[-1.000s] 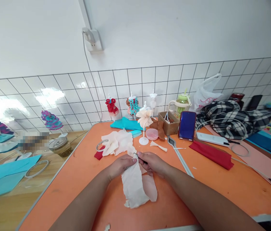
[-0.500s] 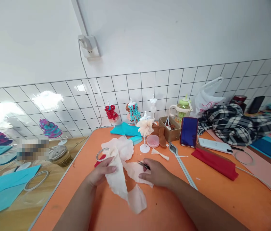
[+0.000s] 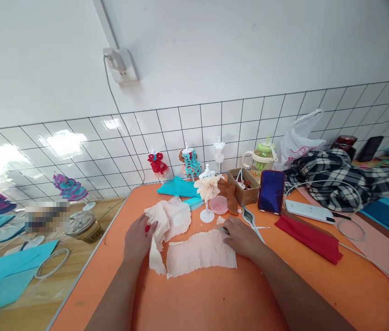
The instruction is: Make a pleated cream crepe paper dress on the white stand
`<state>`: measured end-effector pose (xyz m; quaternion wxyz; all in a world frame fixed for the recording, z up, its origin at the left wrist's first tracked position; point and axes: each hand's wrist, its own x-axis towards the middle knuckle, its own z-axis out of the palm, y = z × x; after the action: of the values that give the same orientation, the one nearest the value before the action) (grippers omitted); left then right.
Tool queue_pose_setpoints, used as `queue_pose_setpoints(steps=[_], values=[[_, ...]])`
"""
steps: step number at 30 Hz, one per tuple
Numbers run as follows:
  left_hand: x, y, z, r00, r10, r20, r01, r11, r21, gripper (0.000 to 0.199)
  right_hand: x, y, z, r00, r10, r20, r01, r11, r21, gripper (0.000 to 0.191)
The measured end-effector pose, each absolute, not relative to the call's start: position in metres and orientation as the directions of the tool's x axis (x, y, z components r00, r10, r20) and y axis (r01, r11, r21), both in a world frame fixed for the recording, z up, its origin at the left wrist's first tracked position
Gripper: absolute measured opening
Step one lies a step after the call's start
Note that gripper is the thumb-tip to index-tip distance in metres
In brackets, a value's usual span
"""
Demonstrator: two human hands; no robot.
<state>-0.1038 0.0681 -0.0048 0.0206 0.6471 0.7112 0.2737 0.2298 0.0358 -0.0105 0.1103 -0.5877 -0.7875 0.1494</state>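
Note:
My left hand (image 3: 138,238) grips the edge of a crumpled cream paper piece (image 3: 160,230) at the left of the work area. My right hand (image 3: 242,235) is closed round small dark scissors (image 3: 224,229), above the right end of a flat pale pink paper strip (image 3: 201,253). That strip lies spread on the orange table (image 3: 180,303). Another pale piece (image 3: 180,215) lies behind, touching the cream one. Beyond them stands a small white mannequin (image 3: 207,215) dressed in pleated cream paper.
A pink dish (image 3: 219,205), a cardboard box (image 3: 248,195), a phone (image 3: 271,192) and red paper (image 3: 308,239) are at the right. Dressed mannequins (image 3: 191,162) stand near the tiled wall. Blue paper (image 3: 11,271) and a jar (image 3: 86,226) lie left.
My left hand has moved left with the cream piece. The pink strip now lies flat and spread out between my hands. My right hand has shifted slightly right with the scissors.

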Motion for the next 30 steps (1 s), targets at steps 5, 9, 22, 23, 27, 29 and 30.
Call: queue_pose_setpoints(steps=[5, 9, 22, 23, 27, 29, 30], values=[[-0.117, 0.070, -0.005, -0.284, 0.894, 0.347, 0.937, 0.182, 0.297, 0.049, 0.230, 0.036, -0.021, -0.306, 0.946, -0.107, 0.892, 0.246, -0.379, 0.024], [-0.109, 0.062, -0.001, -0.082, 0.929, 0.362, 0.953, -0.033, 0.302, 0.039, 0.230, 0.035, -0.018, -0.311, 0.944, -0.110, 0.886, 0.247, -0.391, 0.029], [-0.071, 0.040, 0.006, 0.497, 0.770, 0.401, 0.820, -0.568, 0.072, 0.033, 0.290, 0.035, -0.004, 0.142, 0.964, -0.223, 0.978, -0.172, -0.119, 0.033], [-0.057, 0.036, 0.005, 0.650, 0.698, 0.300, 0.714, -0.697, 0.072, 0.037, 0.292, 0.034, -0.006, 0.151, 0.965, -0.215, 0.977, -0.179, -0.117, 0.033], [0.001, 0.023, -0.006, 0.745, 0.642, 0.178, 0.635, -0.766, 0.105, 0.047, 0.283, 0.030, -0.003, 0.191, 0.971, -0.147, 0.973, -0.207, -0.104, 0.031], [0.017, 0.021, -0.010, 0.735, 0.657, 0.168, 0.643, -0.754, 0.133, 0.040, 0.271, 0.033, 0.001, 0.151, 0.985, -0.078, 0.978, -0.161, -0.134, 0.025], [0.021, 0.021, -0.010, 0.740, 0.656, 0.147, 0.639, -0.754, 0.151, 0.038, 0.264, 0.035, 0.001, 0.097, 0.995, -0.035, 0.980, -0.101, -0.171, 0.024]])
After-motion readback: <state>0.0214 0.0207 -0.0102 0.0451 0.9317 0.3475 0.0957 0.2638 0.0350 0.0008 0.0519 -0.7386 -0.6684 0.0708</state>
